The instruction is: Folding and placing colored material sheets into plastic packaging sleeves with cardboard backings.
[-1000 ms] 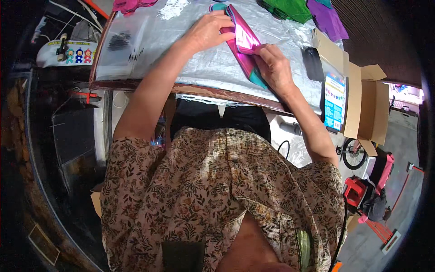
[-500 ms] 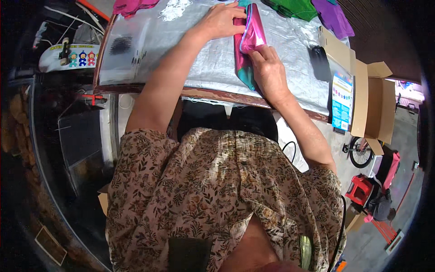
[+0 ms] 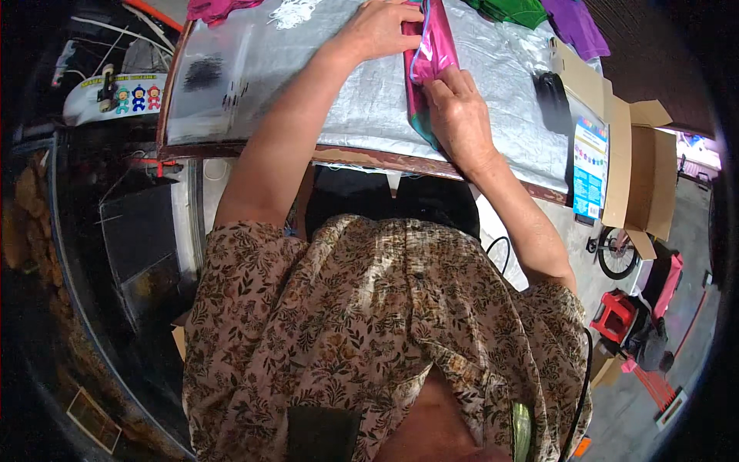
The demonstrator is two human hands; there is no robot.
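Note:
A shiny pink cloth (image 3: 439, 48) with a pale blue edge and teal showing at its near end lies folded into a long narrow strip on the table. My left hand (image 3: 379, 31) is at its far left side, fingers bent over the edge and gripping it; the fingertips are partly hidden. Lower down, on the right side, my right hand (image 3: 460, 112) pinches the fold between thumb and curled fingers. The far end of the cloth runs out of the picture.
Silvery sheeting (image 3: 339, 108) covers the wood-edged table. Pink, green (image 3: 512, 11) and purple cloth (image 3: 573, 29) and white strings (image 3: 294, 11) lie along its far side. An open cardboard box (image 3: 650, 173) and a printed blue-and-white package (image 3: 589, 169) are at the right edge.
The view has shifted slightly. The cloth strip looks straighter and less of the teal shows at its near end. Both hands stay on it, with the right fingers curled tighter.

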